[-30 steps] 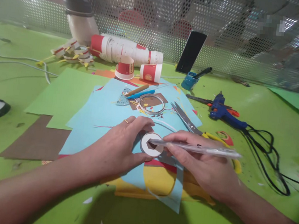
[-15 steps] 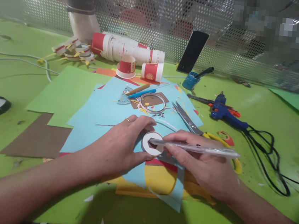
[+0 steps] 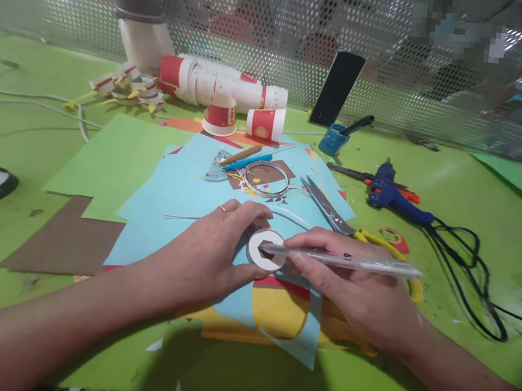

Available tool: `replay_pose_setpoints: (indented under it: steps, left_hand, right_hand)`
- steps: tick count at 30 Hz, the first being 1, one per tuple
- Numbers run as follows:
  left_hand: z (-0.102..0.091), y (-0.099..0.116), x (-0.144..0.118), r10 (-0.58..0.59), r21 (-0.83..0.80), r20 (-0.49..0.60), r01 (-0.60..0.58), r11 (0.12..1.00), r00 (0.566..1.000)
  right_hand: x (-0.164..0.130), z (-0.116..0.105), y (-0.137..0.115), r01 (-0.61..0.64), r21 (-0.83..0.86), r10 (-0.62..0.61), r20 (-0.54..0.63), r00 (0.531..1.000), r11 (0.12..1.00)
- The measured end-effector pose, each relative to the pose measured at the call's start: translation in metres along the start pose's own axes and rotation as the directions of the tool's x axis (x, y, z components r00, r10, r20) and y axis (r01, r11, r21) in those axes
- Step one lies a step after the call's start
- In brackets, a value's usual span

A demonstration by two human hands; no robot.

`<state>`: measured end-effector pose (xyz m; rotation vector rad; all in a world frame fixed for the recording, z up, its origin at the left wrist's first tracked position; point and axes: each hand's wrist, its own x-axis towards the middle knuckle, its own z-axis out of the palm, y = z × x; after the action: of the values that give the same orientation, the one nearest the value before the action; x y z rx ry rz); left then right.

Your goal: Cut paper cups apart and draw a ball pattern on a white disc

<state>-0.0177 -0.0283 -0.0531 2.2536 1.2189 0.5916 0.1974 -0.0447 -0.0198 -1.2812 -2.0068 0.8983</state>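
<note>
The left hand (image 3: 210,255) pinches a white paper ring (image 3: 265,249) between thumb and fingers, pressing it flat onto the blue paper sheet (image 3: 182,190) on the green counter (image 3: 475,199). The right hand (image 3: 354,286), at the ring's 3 o'clock, grips a clear pen (image 3: 342,261) whose tip lies over the ring's dark centre. Scissors (image 3: 329,210) lie at the ring's 1 o'clock, a blue glue gun (image 3: 394,197) farther out.

The right hand (image 3: 354,286) hides part of the yellow-handled scissors (image 3: 333,218); beyond the mesh is blurred.
</note>
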Motion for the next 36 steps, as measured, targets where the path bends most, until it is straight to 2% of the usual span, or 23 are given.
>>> replay_pose_setpoints:
  steps: [7, 13, 22, 28, 36]
  left_hand:
    - [0.001, 0.000, 0.001, 0.005, -0.008, -0.014, -0.005, 1.000, 1.000]
    - [-0.001, 0.003, 0.001, -0.030, -0.015, 0.003, 0.030, 0.999, 1.000]
    - [-0.002, 0.003, 0.000, -0.042, -0.022, 0.034, 0.043, 0.999, 0.999]
    - [-0.003, 0.003, 0.001, -0.002, -0.003, 0.037, 0.002, 1.000, 0.999]
    - [-0.004, 0.004, 0.004, 0.067, 0.015, 0.040, -0.068, 0.998, 0.997]
  right_hand:
    - [-0.002, -0.005, -0.001, 0.012, -0.028, -0.014, -0.044, 0.999, 1.000]
    - [-0.004, -0.012, 0.003, -0.047, 0.018, 0.049, -0.137, 0.989, 0.999]
    - [-0.002, -0.012, 0.005, -0.055, -0.011, 0.053, -0.129, 0.990, 0.998]
    - [-0.002, -0.011, 0.005, -0.032, -0.009, 0.031, -0.110, 0.993, 0.999]
    - [-0.006, -0.011, 0.009, -0.099, 0.158, 0.121, -0.137, 0.983, 0.982]
